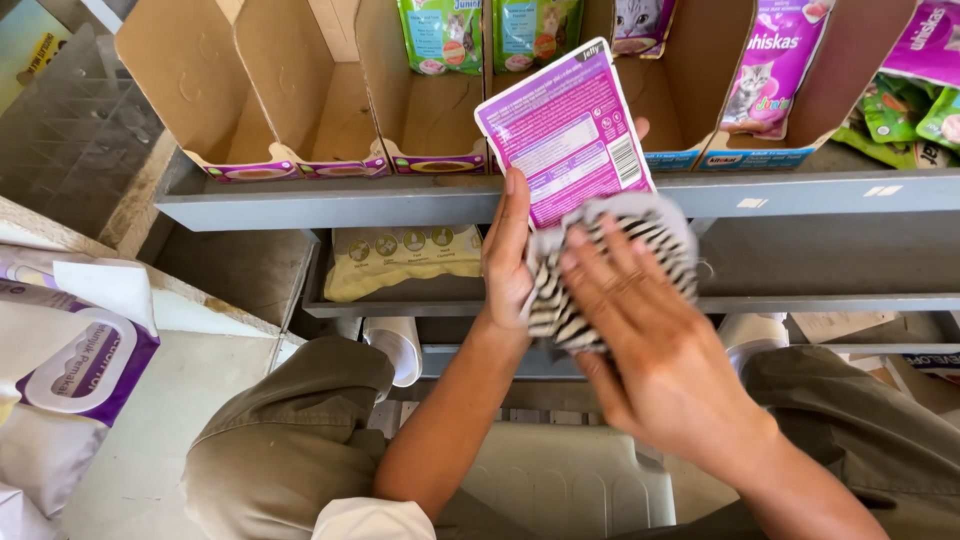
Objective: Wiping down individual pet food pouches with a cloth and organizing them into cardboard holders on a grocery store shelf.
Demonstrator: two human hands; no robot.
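The left hand's fingers (512, 215) are lying flat and straight up the left edge of a purple pouch (566, 130), with the thumb apparently behind it; a fingertip is showing at the pouch's right edge, so the left hand (505, 270) is pinching the pouch from its lower part. The right hand's fingers (600, 270) are spreading wide and pressing a striped cloth (640, 225) against the pouch's lower face. The right hand (650, 350) is covering most of the cloth.

The pouch is being held upright in the air, in front of the front edge of the grey shelf (330, 205), not resting on it.

Judgement: the pouch appears light, thin and flexible, with a glossy film that is likely slippery; its sealed side edges look like the firmest hold. The cloth is soft and limp, conforming to the hand.

Open cardboard trays (260, 90) are standing on the shelf, some empty, some holding further pouches (770, 65).
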